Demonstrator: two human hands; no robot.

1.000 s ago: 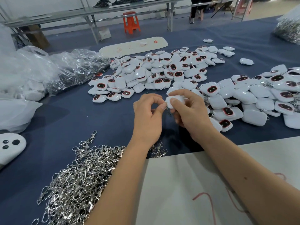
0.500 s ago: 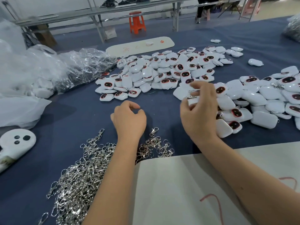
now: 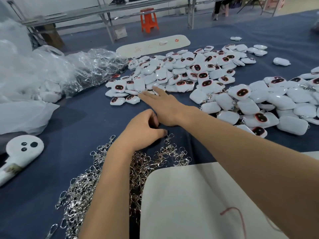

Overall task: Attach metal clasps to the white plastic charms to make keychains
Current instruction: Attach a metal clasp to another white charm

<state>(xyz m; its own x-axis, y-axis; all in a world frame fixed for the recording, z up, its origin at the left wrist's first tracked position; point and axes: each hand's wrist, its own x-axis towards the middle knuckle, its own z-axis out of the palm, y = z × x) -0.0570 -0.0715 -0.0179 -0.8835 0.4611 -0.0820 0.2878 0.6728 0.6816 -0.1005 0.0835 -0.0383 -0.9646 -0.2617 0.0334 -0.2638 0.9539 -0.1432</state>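
White plastic charms with dark red-rimmed faces lie in a middle pile (image 3: 181, 73) on the blue table. A second pile of charms (image 3: 259, 104) at the right has metal clasps showing among them. My right hand (image 3: 160, 100) stretches forward with straight fingers, and its tips touch the charms at the near edge of the middle pile. My left hand (image 3: 145, 128) is curled on the cloth and its fingertips pinch one metal clasp (image 3: 169, 136). This is at the far end of a small heap of clasps (image 3: 172, 152). A big heap of silver clasps (image 3: 82, 190) lies under my left forearm.
Clear plastic bags (image 3: 51, 71) bulge at the left. A white board (image 3: 189, 200) covers the near table edge, and a white ghost-shaped piece (image 3: 22, 149) lies at the left. A long white oval board (image 3: 151, 45) sits behind the charms. An orange stool (image 3: 149, 19) stands beyond the table.
Both hands held one charm together a second ago. The right hand then went to the right pile and now reaches left to the middle pile. The left hand dropped to the clasps.
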